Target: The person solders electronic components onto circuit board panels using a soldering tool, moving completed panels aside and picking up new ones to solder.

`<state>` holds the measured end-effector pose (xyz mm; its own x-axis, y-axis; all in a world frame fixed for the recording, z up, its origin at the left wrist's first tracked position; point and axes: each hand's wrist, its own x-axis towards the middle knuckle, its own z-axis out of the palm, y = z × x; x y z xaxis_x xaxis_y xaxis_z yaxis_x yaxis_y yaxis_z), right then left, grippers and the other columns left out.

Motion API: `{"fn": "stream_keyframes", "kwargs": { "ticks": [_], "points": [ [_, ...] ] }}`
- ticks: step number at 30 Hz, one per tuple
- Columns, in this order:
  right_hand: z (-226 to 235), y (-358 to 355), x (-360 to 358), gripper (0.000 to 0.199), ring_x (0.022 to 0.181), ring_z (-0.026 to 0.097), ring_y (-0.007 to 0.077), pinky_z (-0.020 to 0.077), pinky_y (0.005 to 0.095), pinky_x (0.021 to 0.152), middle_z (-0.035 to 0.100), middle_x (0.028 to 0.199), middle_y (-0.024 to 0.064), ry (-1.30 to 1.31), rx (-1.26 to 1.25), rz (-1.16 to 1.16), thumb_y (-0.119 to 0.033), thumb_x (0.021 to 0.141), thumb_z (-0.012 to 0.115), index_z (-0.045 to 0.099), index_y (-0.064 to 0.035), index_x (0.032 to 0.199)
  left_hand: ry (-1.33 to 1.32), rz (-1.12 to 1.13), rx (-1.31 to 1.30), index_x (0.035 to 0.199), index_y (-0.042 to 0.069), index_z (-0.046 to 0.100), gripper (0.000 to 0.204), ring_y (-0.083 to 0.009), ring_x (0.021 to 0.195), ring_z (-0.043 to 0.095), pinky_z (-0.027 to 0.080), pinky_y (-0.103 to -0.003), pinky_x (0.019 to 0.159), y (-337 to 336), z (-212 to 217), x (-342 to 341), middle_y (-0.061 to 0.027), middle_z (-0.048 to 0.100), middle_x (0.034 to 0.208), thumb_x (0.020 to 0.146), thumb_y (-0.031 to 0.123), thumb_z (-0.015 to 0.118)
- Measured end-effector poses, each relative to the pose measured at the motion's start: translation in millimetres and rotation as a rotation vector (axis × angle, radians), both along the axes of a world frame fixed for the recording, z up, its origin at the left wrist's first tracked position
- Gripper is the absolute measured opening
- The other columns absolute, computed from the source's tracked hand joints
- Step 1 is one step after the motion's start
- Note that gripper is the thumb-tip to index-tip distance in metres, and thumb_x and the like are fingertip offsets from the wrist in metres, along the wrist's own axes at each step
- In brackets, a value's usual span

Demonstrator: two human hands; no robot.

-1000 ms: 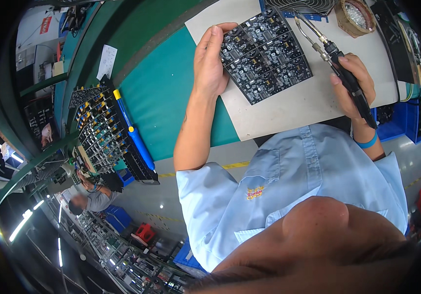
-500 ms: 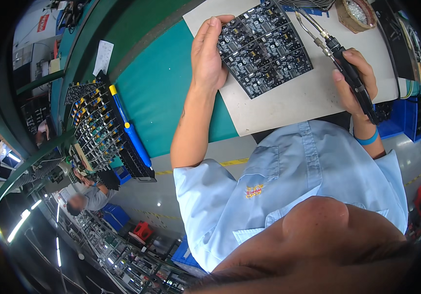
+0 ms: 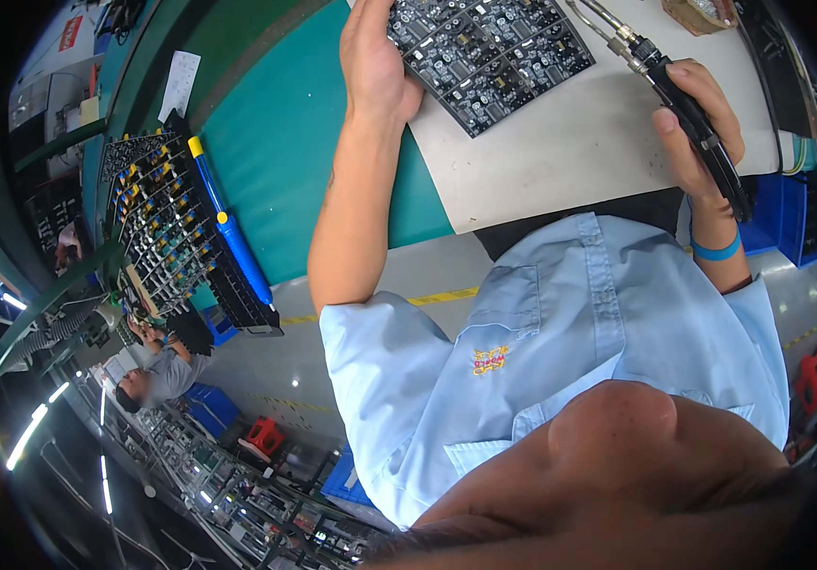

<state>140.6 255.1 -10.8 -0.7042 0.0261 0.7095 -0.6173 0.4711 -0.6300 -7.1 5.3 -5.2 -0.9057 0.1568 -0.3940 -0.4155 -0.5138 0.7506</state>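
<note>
My left hand (image 3: 375, 71) holds the left edge of a black panel of several small circuit boards (image 3: 503, 62); its fingertips are cut off by the top of the picture. The panel's lower corner lies over a pale grey work mat (image 3: 608, 152). My right hand (image 3: 698, 128) is wrapped round the black handle of a soldering iron (image 3: 676, 93). Two slim metal parts run forward from that handle, pointing up and left toward the panel's right side. Their very ends reach the top edge, so I cannot tell whether they touch it.
Left on the green bench (image 3: 275, 142) stand a rack of populated boards (image 3: 157, 218) and a blue desoldering pump (image 3: 240, 255). A basket of shiny bits (image 3: 701, 13) sits at far right. Blue bins (image 3: 788, 223) hang beyond my right wrist. A person (image 3: 176, 375) works at lower left.
The whole view has shifted, so the bench things appear higher and mostly further left. The panel in my left hand sits slightly farther from the mat's near edge. Both grips stay the same.
</note>
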Motion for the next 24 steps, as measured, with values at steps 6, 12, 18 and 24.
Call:
{"fn": "stream_keyframes", "kwargs": {
  "ticks": [6,12,18,24],
  "points": [
    [10,-16,30,0.035,0.075,0.057,0.0217,0.0471,0.0284,0.069,0.064,0.097,0.0156,-0.156,-0.025,0.183,0.001,0.077,0.071,0.067,0.0036,0.112,-0.018,-0.011,-0.018,0.110,0.003,0.066,0.024,-0.0155,0.090,0.064,0.052,-0.027,0.080,-5,-8,-3,-0.0081,0.068,0.104,0.100,0.024,0.057],
    [1,-28,51,0.038,0.074,0.056,0.0209,0.0464,0.0270,0.068,0.063,0.096,0.0142,-0.290,-0.032,0.223,0.003,0.073,0.071,0.068,0.0022,0.111,-0.078,0.001,-0.060,0.113,0.002,0.065,0.025,-0.0154,0.090,0.064,0.053,-0.026,0.079,0,7,-2,-0.0083,0.068,0.105,0.100,0.022,0.059],
    [1,-30,56,0.041,0.074,0.056,0.0205,0.0464,0.0266,0.068,0.063,0.095,0.0135,-0.307,-0.027,0.217,0.006,0.070,0.069,0.069,0.0009,0.111,-0.081,0.006,-0.072,0.115,0.001,0.064,0.026,-0.0153,0.089,0.064,0.053,-0.026,0.078,-2,2,-4,-0.0084,0.068,0.105,0.100,0.021,0.059],
    [3,-38,52,0.042,0.076,0.057,0.0202,0.0473,0.0270,0.069,0.064,0.096,0.0129,-0.296,-0.042,0.229,0.008,0.069,0.068,0.069,0.0011,0.110,-0.083,0.048,-0.092,0.116,0.001,0.063,0.027,-0.0146,0.089,0.064,0.053,-0.025,0.078,5,17,5,-0.0083,0.067,0.106,0.100,0.022,0.059]
  ]
}}
